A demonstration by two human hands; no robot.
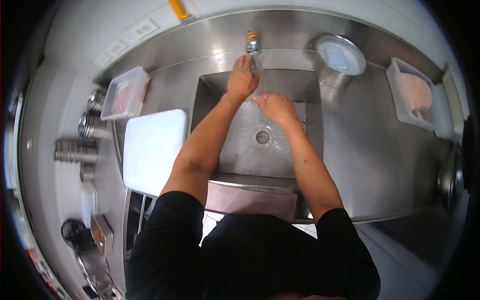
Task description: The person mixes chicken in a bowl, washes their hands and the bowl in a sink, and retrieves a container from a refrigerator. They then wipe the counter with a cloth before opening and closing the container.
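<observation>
Both hands are over a steel sink (240,155) with a round drain (262,136). My left hand (243,79) is raised near the faucet (253,46), its fingers stretched out beside the falling water, with nothing in it. Lower and to the right, my right hand (276,107) is under the stream, its fingers bent; whether it holds anything is hidden. Water runs from the faucet past my left hand, and the sink floor is wet.
Left of the sink lie a white board (154,150) and a plastic tub (126,94). At the right stand a steel pot (334,77) and another tub (414,95). A pink cloth (250,200) hangs at the front edge.
</observation>
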